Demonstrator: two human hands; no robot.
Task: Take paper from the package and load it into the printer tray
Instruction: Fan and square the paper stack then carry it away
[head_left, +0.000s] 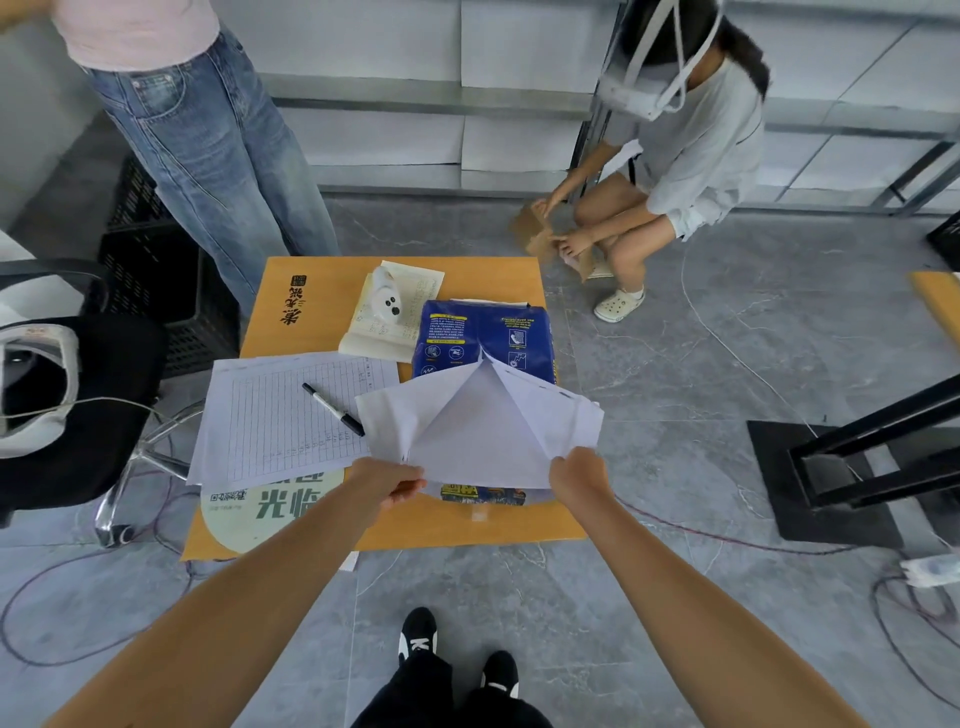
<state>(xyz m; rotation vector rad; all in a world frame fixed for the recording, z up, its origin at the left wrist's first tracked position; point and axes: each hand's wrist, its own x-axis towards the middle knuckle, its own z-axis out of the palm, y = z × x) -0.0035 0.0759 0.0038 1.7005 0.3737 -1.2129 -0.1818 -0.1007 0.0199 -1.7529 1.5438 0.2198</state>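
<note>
A blue paper package (483, 338) lies on the low orange table (322, 291), its near end torn open. White wrapper flaps (478, 426) are folded back toward me and cover the opening. My left hand (389, 483) pinches the left flap's near edge. My right hand (576, 475) grips the right flap's near corner. A strip of the blue and yellow wrapper (483, 492) shows between my hands. No printer or tray is in sight.
Ruled sheets (291, 415) with a black marker (332, 409) lie left of the package; a white gadget (387, 301) rests on a booklet behind. A standing person (208, 135), an office chair (78, 415), a crouching person (654, 197), black stand (852, 467), and floor cables surround the table.
</note>
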